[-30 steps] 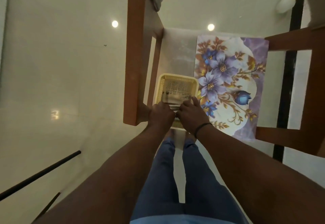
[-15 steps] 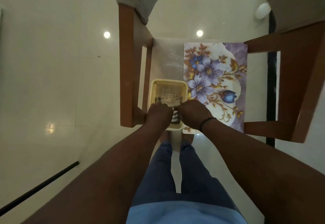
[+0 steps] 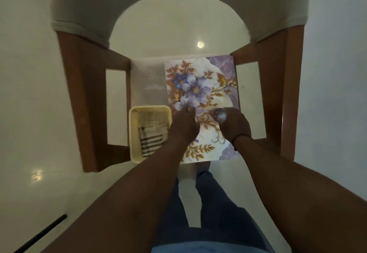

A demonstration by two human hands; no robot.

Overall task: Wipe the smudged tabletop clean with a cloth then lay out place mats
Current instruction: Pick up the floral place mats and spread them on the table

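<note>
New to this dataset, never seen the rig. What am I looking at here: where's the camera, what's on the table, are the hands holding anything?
There is no robot. One wide-angle camera sits on a person's head and looks down past their arms, so the view bends at the edges.

They stand at a glass tabletop; through it you see the floor, the wooden chair frames and the person's own legs.

On the glass lie a floral place mat and, to its left, a cream plastic basket with a striped cloth inside.

The left hand is over the mat's near left part, beside the basket. The right hand is over the mat's near right part. Motion blur hides the fingers, so I cannot tell whether either hand grips the mat or only presses on it.
</note>
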